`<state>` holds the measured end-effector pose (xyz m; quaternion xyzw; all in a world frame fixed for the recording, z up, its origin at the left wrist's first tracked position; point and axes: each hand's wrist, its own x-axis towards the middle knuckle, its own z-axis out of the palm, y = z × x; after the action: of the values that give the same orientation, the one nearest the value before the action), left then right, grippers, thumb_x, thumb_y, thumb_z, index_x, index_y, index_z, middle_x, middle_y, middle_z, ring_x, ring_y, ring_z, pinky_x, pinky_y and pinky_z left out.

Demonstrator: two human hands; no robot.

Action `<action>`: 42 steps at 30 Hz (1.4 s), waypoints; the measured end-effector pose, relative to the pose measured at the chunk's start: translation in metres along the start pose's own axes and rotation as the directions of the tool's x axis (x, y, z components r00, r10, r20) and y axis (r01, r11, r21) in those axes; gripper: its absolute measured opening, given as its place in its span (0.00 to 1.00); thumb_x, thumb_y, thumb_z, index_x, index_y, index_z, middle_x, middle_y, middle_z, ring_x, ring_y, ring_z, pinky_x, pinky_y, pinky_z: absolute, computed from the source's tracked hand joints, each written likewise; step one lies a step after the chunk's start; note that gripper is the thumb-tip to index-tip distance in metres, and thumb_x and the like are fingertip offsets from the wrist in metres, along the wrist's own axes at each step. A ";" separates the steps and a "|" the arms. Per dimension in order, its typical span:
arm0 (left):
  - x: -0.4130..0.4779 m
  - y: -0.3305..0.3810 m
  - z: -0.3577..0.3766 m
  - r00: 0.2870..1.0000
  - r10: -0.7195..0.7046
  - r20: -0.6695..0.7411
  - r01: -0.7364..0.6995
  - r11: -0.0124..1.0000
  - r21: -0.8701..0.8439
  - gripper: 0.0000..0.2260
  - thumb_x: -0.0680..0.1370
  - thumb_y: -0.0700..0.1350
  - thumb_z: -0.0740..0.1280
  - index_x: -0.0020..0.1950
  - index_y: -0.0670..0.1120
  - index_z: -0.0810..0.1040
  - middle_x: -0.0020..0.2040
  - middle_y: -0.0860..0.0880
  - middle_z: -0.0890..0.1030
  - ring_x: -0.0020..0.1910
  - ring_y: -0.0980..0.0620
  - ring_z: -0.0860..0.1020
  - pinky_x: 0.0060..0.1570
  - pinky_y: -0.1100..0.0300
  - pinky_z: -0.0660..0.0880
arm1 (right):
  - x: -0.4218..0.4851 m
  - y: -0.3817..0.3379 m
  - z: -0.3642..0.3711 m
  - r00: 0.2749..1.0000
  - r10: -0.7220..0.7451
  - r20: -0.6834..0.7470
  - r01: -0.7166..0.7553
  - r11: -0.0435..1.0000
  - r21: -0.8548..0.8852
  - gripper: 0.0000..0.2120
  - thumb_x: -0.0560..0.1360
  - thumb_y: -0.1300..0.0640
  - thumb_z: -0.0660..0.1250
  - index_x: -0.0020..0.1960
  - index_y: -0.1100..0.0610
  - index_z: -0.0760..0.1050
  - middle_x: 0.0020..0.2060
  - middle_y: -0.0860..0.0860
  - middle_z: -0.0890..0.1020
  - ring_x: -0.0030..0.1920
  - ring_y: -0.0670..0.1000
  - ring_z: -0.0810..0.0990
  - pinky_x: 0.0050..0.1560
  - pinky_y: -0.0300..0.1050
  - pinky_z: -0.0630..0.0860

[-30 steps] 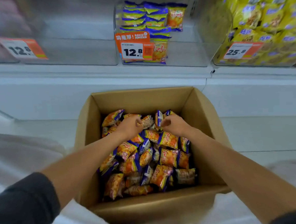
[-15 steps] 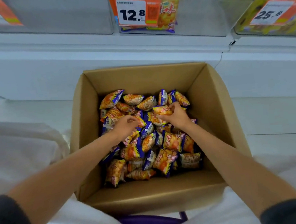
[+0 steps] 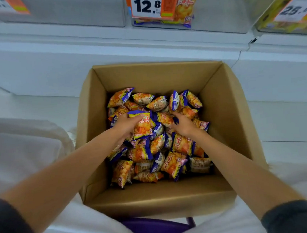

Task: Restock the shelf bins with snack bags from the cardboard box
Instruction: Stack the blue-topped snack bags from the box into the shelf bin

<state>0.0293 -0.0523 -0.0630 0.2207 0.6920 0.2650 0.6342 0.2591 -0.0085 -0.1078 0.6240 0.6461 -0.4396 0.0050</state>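
Observation:
An open cardboard box point(image 3: 225, 116) stands in front of me, holding several orange and purple snack bags point(image 3: 175, 166). My left hand point(image 3: 125, 125) is inside the box and grips one snack bag point(image 3: 142, 126), its thumb over the bag's top edge. My right hand point(image 3: 182, 123) is also in the box, fingers curled down into the pile around another snack bag point(image 3: 164, 118). Above, a clear shelf bin point(image 3: 214, 9) holds a few of the same bags behind a 12.8 price tag point(image 3: 148, 6).
An empty clear bin point(image 3: 76, 11) sits at upper left, and a bin of yellow bags point(image 3: 286, 20) at upper right with a 25.8 tag. A white shelf ledge point(image 3: 109, 38) runs above the box. White cloth covers my lap on both sides.
The view tilted down toward the box. My left hand closed around a bag and lifted it slightly from the pile; my right hand shifted lower and dug into the bags.

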 end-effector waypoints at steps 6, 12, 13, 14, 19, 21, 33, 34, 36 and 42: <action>0.000 -0.006 -0.005 1.000 -0.013 -0.029 0.013 1.000 0.019 0.18 0.78 0.56 0.68 0.62 0.47 0.73 0.55 0.47 0.82 0.54 0.48 0.81 0.59 0.46 0.77 | 0.018 0.018 0.041 0.963 -0.061 -0.263 0.023 0.989 -0.145 0.19 0.74 0.58 0.72 0.63 0.59 0.75 0.58 0.55 0.80 0.59 0.56 0.77 0.61 0.53 0.76; 0.002 -0.004 -0.005 0.997 -0.012 -0.075 0.016 0.999 0.045 0.27 0.75 0.64 0.66 0.67 0.49 0.71 0.59 0.49 0.81 0.58 0.48 0.79 0.61 0.46 0.76 | 0.009 0.007 0.027 0.958 -0.065 -0.280 0.027 0.990 -0.136 0.09 0.76 0.56 0.69 0.54 0.59 0.82 0.49 0.53 0.84 0.50 0.53 0.82 0.51 0.48 0.79; 0.003 -0.004 -0.005 0.996 -0.009 -0.085 0.013 0.999 0.049 0.30 0.74 0.66 0.65 0.68 0.49 0.71 0.60 0.49 0.80 0.59 0.48 0.79 0.62 0.46 0.75 | 0.006 0.001 0.021 0.955 -0.044 -0.292 0.021 0.997 -0.081 0.10 0.76 0.56 0.69 0.55 0.58 0.82 0.48 0.52 0.85 0.49 0.51 0.82 0.48 0.46 0.79; 0.006 -0.006 -0.006 0.995 -0.010 -0.096 0.015 0.998 0.056 0.34 0.71 0.69 0.64 0.69 0.48 0.70 0.61 0.48 0.79 0.60 0.47 0.78 0.63 0.45 0.74 | 0.002 -0.007 0.015 0.954 -0.020 -0.300 0.019 1.000 -0.006 0.10 0.76 0.56 0.69 0.55 0.58 0.82 0.46 0.51 0.84 0.47 0.49 0.82 0.45 0.43 0.79; 0.028 -0.008 0.001 0.993 -0.028 -0.115 0.025 0.999 -0.023 0.45 0.67 0.73 0.61 0.75 0.46 0.62 0.69 0.46 0.74 0.66 0.44 0.74 0.63 0.43 0.73 | -0.028 -0.060 -0.018 0.945 -0.078 -0.317 0.158 0.959 0.235 0.06 0.74 0.54 0.71 0.49 0.55 0.83 0.40 0.43 0.81 0.40 0.38 0.78 0.36 0.30 0.69; 0.004 0.014 0.014 0.997 -0.043 -0.067 0.036 0.993 -0.110 0.37 0.75 0.70 0.57 0.75 0.46 0.64 0.67 0.45 0.75 0.64 0.44 0.75 0.55 0.44 0.78 | -0.043 -0.080 -0.019 0.932 -0.173 -0.318 0.254 0.938 0.234 0.03 0.72 0.54 0.73 0.45 0.53 0.81 0.41 0.43 0.79 0.42 0.38 0.76 0.39 0.26 0.68; -0.060 0.109 0.043 0.940 0.305 0.155 -0.291 0.951 -0.107 0.17 0.75 0.55 0.71 0.60 0.49 0.75 0.56 0.45 0.84 0.57 0.46 0.81 0.55 0.42 0.77 | -0.072 -0.108 -0.112 0.956 -0.256 -0.143 0.293 0.803 0.519 0.30 0.71 0.56 0.75 0.70 0.54 0.68 0.63 0.45 0.76 0.63 0.47 0.76 0.67 0.49 0.71; -0.069 0.118 0.047 0.922 0.336 0.191 -0.327 0.942 -0.076 0.10 0.78 0.52 0.68 0.57 0.50 0.76 0.53 0.47 0.84 0.55 0.48 0.82 0.53 0.45 0.76 | -0.074 -0.109 -0.122 0.958 -0.279 -0.071 0.271 0.791 0.548 0.30 0.71 0.56 0.75 0.70 0.55 0.69 0.62 0.48 0.79 0.62 0.50 0.78 0.67 0.53 0.72; -0.083 0.138 0.055 0.892 0.385 0.239 -0.391 0.920 -0.024 0.05 0.80 0.50 0.66 0.55 0.52 0.75 0.48 0.52 0.84 0.49 0.53 0.82 0.50 0.51 0.77 | -0.078 -0.113 -0.143 0.951 -0.308 -0.016 0.257 0.762 0.594 0.29 0.71 0.58 0.75 0.69 0.55 0.70 0.60 0.52 0.81 0.60 0.53 0.80 0.66 0.56 0.73; -0.104 0.198 0.066 0.711 0.631 0.310 -0.695 0.698 0.175 0.23 0.76 0.49 0.72 0.69 0.51 0.70 0.59 0.53 0.80 0.54 0.57 0.80 0.55 0.58 0.79 | -0.090 -0.137 -0.199 0.907 -0.417 -0.065 0.359 0.682 0.638 0.28 0.71 0.68 0.71 0.68 0.54 0.69 0.59 0.54 0.81 0.58 0.52 0.81 0.56 0.46 0.78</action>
<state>0.0995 0.0376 0.1408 0.5720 0.5177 0.3497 0.5315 0.2757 0.0562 0.1411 0.4176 0.5749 -0.6490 -0.2718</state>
